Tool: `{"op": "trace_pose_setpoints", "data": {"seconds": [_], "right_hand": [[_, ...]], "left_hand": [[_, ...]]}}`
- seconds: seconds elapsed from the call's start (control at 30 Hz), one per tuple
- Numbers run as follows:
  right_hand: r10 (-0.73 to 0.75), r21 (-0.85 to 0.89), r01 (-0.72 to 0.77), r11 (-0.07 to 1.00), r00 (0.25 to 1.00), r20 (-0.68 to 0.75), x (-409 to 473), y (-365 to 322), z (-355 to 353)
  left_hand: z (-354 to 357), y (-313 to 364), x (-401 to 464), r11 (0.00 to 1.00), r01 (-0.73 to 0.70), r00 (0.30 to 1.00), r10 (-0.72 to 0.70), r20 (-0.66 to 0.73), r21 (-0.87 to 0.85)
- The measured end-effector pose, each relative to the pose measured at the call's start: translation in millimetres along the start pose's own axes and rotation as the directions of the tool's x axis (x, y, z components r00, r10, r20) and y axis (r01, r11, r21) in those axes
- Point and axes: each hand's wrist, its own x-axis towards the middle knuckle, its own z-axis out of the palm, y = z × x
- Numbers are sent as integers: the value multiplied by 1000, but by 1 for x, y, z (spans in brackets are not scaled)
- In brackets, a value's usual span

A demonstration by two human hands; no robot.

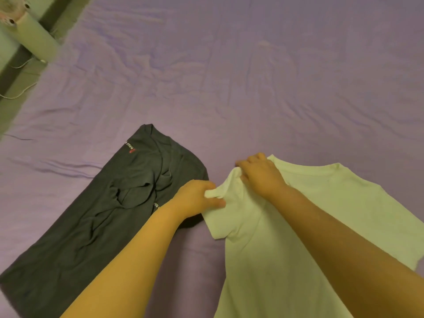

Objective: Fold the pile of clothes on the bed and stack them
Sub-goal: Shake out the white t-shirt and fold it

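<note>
A white T-shirt (pixel 286 237) lies spread on the near right part of the bed, neckline toward the far side and body running back toward the person, with one short sleeve (pixel 223 210) on its left edge. The left hand (pixel 197 198) has its fingers curled around the bunched end of that sleeve, gripping the cloth just at the shirt's left edge. The right hand (pixel 259 173) reaches across the shirt from the right and pinches the fabric at the shoulder, just beyond the left hand, its fingers curled down into the cloth; the two hands are close together, almost touching. Just to the left of the white shirt lies a dark grey garment (pixel 110 203), laid out in a long narrow shape that slants from the near left corner toward the middle of the bed, with loose folds across its middle and small pale lettering with a red mark near its far end. Its right edge passes under the left wrist. Both garments rest on a wrinkled purple bedsheet (pixel 252 76) that stretches away to the far side. Past the bed's far left corner stands a pale cylindrical object (pixel 29 35), and a thin white cable (pixel 20 92) trails on the floor beside it.
</note>
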Motion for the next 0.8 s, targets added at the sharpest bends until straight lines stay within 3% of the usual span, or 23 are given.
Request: {"op": "trace_pose_setpoints", "data": {"seconds": [0.07, 0.13, 0.23, 0.4, 0.53, 0.6, 0.7, 0.8], "right_hand": [[82, 224, -78, 971, 997, -7, -2, 0, -9], [191, 487, -166, 858, 982, -2, -8, -2, -16], [327, 682, -236, 692, 945, -5, -11, -9, -19], [450, 651, -248, 717, 878, -161, 1, -10, -7], [350, 627, -176, 759, 922, -164, 5, -16, 9], [245, 524, -114, 844, 951, -187, -2, -21, 15], [141, 229, -83, 970, 958, -251, -36, -33, 40], [87, -24, -89, 996, 992, -94, -82, -48, 78]], "left_hand": [[-4, -4, -12, 961, -3, 995, -24, -96, -275], [-6, -6, -20, 865, 8, 991, -74, -113, -502], [-6, -7, -23, 766, 4, 984, -118, -134, -643], [-10, -15, -12, 852, -17, 930, -178, -320, -523], [-8, -31, 1, 937, 132, 852, -274, -446, -324], [-1, -34, 4, 953, 149, 862, -256, -438, -265], [13, -34, 7, 931, 134, 858, -280, -429, -341], [18, -33, 1, 897, 101, 858, -297, -419, -430]]}}
